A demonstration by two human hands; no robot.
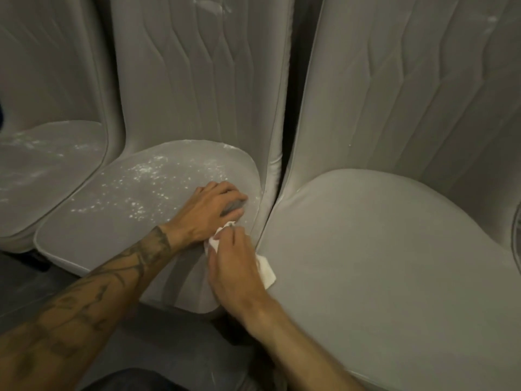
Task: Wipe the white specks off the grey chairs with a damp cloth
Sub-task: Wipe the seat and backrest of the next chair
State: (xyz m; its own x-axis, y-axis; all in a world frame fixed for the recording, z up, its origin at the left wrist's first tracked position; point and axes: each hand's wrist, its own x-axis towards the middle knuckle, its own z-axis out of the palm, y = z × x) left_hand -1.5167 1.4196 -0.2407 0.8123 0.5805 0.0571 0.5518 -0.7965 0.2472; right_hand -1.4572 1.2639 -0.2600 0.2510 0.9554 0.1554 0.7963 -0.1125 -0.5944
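The middle grey chair's seat carries several white specks across its middle and back. My right hand grips a white cloth over the seat's right front corner; the cloth sticks out on both sides of the hand. My left hand rests on the seat just behind it, fingers curled, its thumb next to the cloth's upper end. Whether the left hand also pinches the cloth is hidden. The right grey chair's seat shows no specks.
The left grey chair's seat also has white specks and smears. Tall quilted backrests stand behind all three seats, with a narrow dark gap between the middle and right chairs. A dark floor lies below.
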